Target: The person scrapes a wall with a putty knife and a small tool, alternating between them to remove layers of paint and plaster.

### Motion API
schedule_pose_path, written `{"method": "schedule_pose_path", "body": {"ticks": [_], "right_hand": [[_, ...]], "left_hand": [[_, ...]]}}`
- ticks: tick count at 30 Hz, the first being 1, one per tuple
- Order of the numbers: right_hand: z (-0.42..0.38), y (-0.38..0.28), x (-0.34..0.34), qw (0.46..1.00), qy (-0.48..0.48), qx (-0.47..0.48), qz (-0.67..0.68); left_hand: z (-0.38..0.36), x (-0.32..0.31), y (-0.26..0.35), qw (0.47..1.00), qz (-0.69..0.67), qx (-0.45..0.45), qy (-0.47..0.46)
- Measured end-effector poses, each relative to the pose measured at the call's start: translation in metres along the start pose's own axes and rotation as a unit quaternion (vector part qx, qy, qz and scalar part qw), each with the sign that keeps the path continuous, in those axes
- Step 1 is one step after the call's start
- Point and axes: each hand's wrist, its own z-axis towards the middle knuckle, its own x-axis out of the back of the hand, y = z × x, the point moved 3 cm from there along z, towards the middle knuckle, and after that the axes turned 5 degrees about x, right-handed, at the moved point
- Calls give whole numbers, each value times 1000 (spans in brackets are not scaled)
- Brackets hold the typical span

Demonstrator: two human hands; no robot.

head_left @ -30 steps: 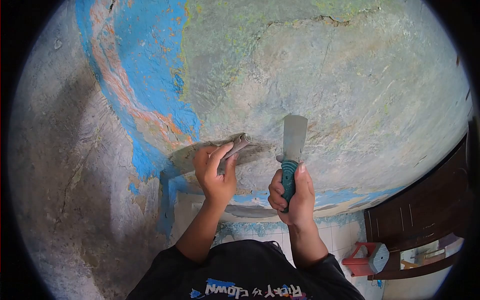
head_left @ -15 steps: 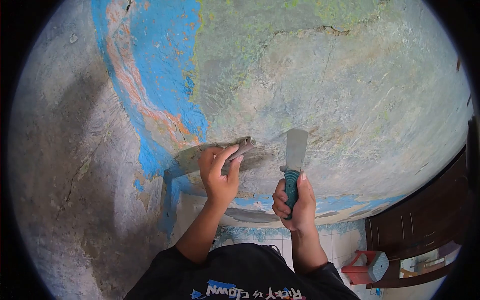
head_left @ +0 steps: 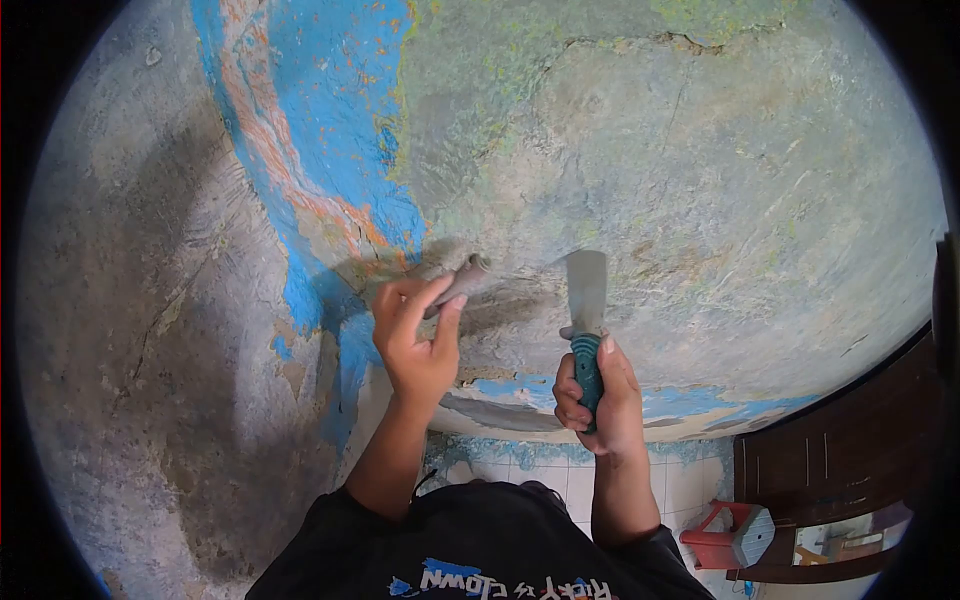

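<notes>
My left hand (head_left: 415, 335) pinches a rolled grey-brown sheet (head_left: 464, 282) that looks like sandpaper, its open end pointing up and to the right. Wrapped round the green handle (head_left: 587, 375) of a putty knife is my right hand (head_left: 605, 395), thumb along the upper part of the grip. The knife's flat metal blade (head_left: 587, 285) points up, its broad tip close over the wall. Both hands are in front of a rough wall (head_left: 680, 210) with worn grey-green plaster. Left of the roll, a strip of blue paint (head_left: 335, 110) with orange patches is flaking.
A crack (head_left: 690, 45) runs across the upper wall. Below the wall are pale floor tiles (head_left: 680, 490). At the lower right, a red stool (head_left: 712, 545) with a grey top stands beside dark brown furniture (head_left: 840, 440). A grey wall section (head_left: 130, 330) fills the left.
My left hand has moved a little left with the roll, whose end is now higher. The putty knife's blade has shifted slightly up and left. The view has shifted slightly.
</notes>
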Motion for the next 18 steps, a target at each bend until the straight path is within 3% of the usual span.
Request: {"method": "schedule_pose_path", "body": {"ticks": [7, 18], "right_hand": [[8, 28, -17, 994, -100, -28, -44], [55, 35, -67, 989, -107, -28, -103]], "left_hand": [[8, 16, -15, 999, 17, 21, 42], [21, 48, -45, 993, 63, 45, 84]]}}
